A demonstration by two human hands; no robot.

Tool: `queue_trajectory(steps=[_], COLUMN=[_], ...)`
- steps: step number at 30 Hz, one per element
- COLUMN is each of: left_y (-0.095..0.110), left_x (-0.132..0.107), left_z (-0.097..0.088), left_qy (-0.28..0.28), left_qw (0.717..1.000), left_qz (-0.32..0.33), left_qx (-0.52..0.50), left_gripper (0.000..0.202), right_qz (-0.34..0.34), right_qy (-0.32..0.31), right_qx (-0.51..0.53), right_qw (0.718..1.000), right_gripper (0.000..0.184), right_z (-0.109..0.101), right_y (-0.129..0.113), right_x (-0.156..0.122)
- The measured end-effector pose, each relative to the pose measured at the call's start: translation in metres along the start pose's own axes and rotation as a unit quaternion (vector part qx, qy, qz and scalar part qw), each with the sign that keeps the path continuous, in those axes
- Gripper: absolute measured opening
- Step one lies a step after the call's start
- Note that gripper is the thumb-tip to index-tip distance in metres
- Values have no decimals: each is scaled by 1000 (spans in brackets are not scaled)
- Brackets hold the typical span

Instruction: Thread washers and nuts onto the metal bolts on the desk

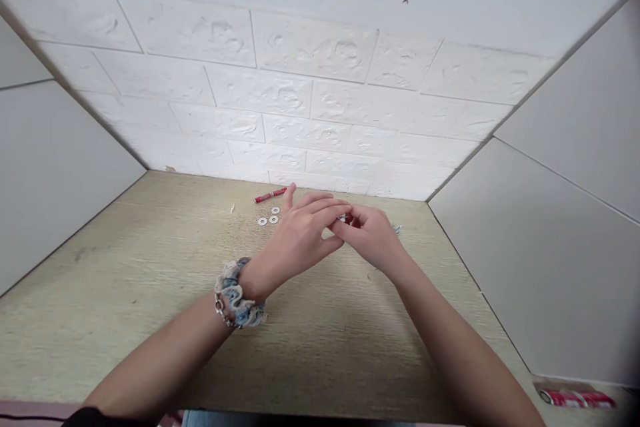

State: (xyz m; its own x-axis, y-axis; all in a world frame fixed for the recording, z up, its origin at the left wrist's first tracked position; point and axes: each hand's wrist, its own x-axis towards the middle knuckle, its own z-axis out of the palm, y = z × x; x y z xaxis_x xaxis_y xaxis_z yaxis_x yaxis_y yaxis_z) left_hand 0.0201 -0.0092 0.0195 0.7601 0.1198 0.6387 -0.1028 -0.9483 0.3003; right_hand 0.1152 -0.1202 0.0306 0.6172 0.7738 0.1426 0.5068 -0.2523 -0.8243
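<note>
My left hand (313, 225) and my right hand (371, 237) meet above the middle of the table. Between their fingertips is a small object (343, 218) with a silvery, shiny part, mostly hidden by the fingers; I cannot make out its kind. The right thumb and fingers are pinched on it. My left fingers reach over it from the left, with the thumb below and the little finger raised. Just left of my left hand lie three flat ring-shaped washers (273, 219). Behind them is a thin red tube (270, 195), partly covered by that hand.
Small bluish-silvery pieces (397, 229) show beyond my right hand. A tiny pale scrap (233, 207) lies left of the washers. White brick-patterned wall (285, 97) closes the back, with pale panels on both sides. Red cylinders (577, 399) sit at the lower right, outside the panel.
</note>
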Motion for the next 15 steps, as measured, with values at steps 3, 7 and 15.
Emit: queue_trajectory(steps=[3,7,15], left_y=[0,-1,0], left_x=[0,0,1], left_z=[2,2,0], left_qy=[7,15,27], left_qw=[1000,1000,999], left_qz=[-13,-21,-26], left_qx=[3,5,-9], left_gripper=[27,28,27], right_qz=[-11,-9,-39], right_qy=[19,36,1], right_qx=[11,26,78], right_qw=[1000,999,996], right_gripper=[27,31,32], right_z=[1,2,4], right_y=[0,0,2], right_x=[1,0,-1])
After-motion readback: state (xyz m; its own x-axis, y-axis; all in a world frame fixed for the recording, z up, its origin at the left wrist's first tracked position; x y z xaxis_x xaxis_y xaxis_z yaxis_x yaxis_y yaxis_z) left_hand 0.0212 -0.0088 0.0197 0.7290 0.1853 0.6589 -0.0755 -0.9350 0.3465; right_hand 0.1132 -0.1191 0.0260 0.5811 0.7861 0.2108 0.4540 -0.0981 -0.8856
